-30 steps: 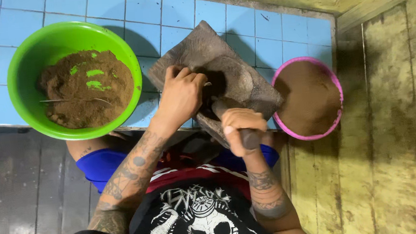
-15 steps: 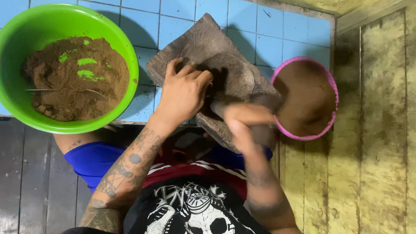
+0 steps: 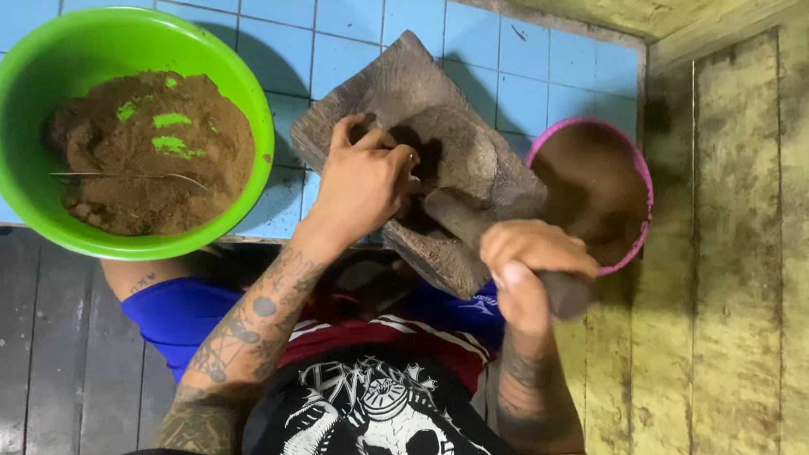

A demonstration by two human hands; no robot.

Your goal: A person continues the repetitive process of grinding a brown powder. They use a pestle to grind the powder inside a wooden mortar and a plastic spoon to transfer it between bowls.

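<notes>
A grey stone grinding slab (image 3: 412,95) lies tilted across the edge of the blue tiled floor (image 3: 346,8). My left hand (image 3: 361,178) rests on the slab's middle, fingers curled over dark brown paste. My right hand (image 3: 525,266) grips the handle end of a dark stone roller (image 3: 467,222), which lies on the slab's near part. A green bowl (image 3: 20,66) with brown ground paste and a spoon in it stands to the left. A pink bowl (image 3: 633,168) of smooth brown paste sits to the right of the slab.
Yellow-green wooden boards (image 3: 758,255) cover the right side. Dark wooden planks (image 3: 16,359) lie at the lower left. My blue shorts (image 3: 178,311) and black printed shirt fill the lower middle.
My right hand has pulled the roller back toward my body and to the right. My left hand stays on the slab. The view has shifted slightly.
</notes>
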